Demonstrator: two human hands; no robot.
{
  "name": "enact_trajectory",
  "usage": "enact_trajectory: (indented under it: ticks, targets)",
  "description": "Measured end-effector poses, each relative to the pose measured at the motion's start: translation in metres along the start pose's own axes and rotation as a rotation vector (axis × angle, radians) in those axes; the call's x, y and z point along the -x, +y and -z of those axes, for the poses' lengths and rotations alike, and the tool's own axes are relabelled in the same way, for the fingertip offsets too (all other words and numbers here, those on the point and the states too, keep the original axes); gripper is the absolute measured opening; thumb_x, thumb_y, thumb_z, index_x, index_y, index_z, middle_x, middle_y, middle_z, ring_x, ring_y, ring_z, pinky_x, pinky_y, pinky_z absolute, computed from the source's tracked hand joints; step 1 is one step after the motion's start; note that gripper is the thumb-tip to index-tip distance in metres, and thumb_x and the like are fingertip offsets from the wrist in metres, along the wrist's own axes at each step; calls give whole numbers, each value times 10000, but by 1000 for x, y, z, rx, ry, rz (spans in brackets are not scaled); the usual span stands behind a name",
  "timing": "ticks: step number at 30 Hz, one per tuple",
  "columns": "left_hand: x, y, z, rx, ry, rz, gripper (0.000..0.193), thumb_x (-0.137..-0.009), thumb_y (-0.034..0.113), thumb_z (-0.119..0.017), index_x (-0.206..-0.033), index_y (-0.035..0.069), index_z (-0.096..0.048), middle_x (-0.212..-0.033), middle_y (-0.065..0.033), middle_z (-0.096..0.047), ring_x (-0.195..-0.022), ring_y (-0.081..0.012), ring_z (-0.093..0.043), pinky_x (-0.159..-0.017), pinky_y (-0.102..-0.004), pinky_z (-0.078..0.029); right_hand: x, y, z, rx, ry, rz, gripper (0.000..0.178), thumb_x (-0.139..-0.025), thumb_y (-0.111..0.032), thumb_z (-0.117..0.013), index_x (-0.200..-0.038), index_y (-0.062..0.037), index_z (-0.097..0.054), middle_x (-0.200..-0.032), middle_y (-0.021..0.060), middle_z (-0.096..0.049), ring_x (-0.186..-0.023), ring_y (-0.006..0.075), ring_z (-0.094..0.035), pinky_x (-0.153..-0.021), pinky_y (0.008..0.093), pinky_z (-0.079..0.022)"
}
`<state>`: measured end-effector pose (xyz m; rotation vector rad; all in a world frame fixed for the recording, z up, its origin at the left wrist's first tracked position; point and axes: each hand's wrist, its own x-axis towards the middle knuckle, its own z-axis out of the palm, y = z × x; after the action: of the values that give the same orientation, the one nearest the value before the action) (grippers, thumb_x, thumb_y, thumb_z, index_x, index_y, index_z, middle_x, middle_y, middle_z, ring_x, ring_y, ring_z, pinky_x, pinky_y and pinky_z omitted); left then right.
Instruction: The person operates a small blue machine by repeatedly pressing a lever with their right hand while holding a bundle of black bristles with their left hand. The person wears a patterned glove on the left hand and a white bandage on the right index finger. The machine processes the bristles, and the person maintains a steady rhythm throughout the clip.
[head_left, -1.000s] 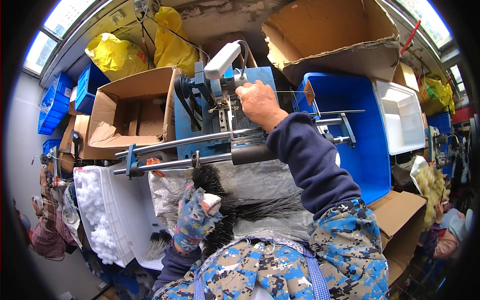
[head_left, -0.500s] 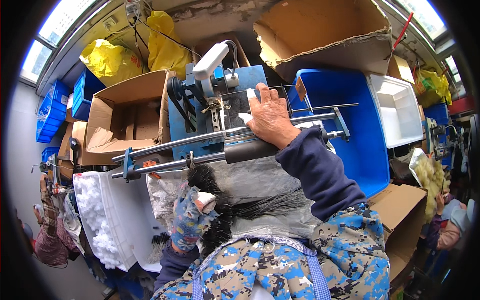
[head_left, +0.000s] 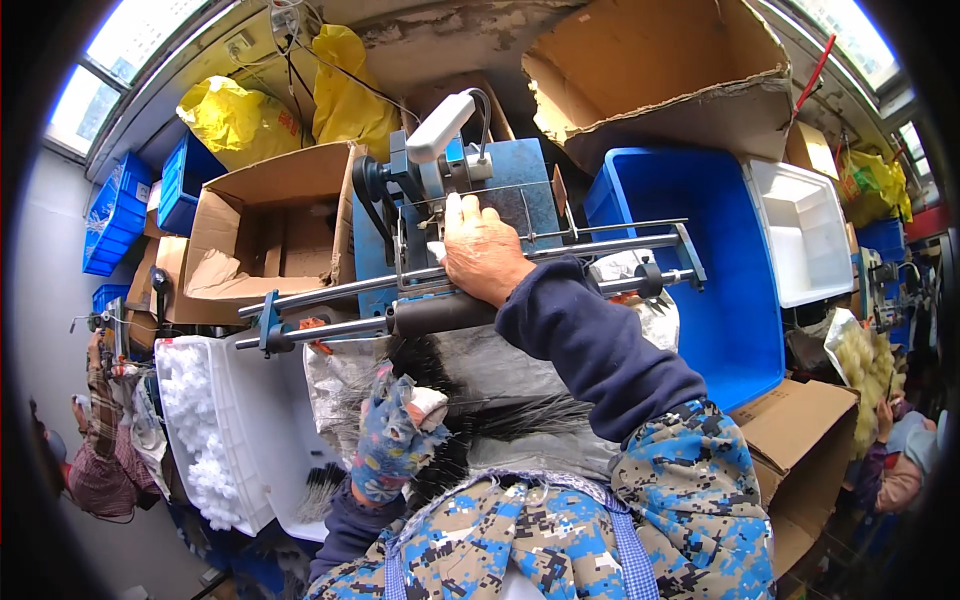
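My right hand [head_left: 485, 248], with white wraps on finger and thumb, lies on a sliding carriage [head_left: 445, 313] with a dark round sleeve. Its fingers are close together, bent over the carriage's far side by the machine head [head_left: 430, 175]; what lies under them is hidden. The carriage rides on two steel rods [head_left: 590, 245] across the blue machine bed [head_left: 520, 185]. My left hand [head_left: 400, 435], in a torn floral cover with a white-wrapped thumb, is closed at long black bristles [head_left: 425, 360] over my lap. The bristles spread out on a grey plastic sheet [head_left: 500, 365].
At left stands a white bin [head_left: 235, 420] with white tufts; above it is an open cardboard box [head_left: 265, 225]. To the right are a deep blue bin [head_left: 690, 260] and a white tray [head_left: 805, 230]. A large carton [head_left: 660, 70] stands behind. Other people work at both sides.
My right hand and the carriage have slid left along the rods, toward the machine head. The right fingers, spread before, are now together. My left hand stays about where it was.
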<state>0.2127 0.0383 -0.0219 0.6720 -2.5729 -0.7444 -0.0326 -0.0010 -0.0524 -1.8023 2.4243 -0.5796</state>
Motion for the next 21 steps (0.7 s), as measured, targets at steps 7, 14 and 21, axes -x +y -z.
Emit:
enact_trajectory:
  ticks: [7, 14, 21]
  targets:
    - [7, -22, 4, -1, 176, -35, 304, -654, 66, -724, -942, 74, -628, -835, -104, -615, -755, -332, -596, -688, -407, -482, 18, 52, 44, 222, -126, 32, 476, -717, -244, -665, -1066, 47, -524, -1007, 164, -475, -914, 291, -509, -704, 387, -472]
    - [-3, -11, -9, 217, 139, 229, 279, -673, 27, -683, -944, 74, -635, -822, -118, -607, -694, -311, -575, -643, -376, -461, -6, 86, 59, 455, 30, 43, 142, -736, -103, -563, -838, -57, -650, -925, 123, -587, -959, 267, -490, -792, 445, -336]
    - [18, -21, 9, 525, 593, 540, 151, -828, 4, -575, -977, -19, -573, -724, -81, -610, -616, -130, -571, -552, -241, -466, 62, 58, 122, 241, -118, 246, 74, -695, -47, -559, -731, -63, -621, -703, 80, -615, -726, 243, -558, -686, 382, -385]
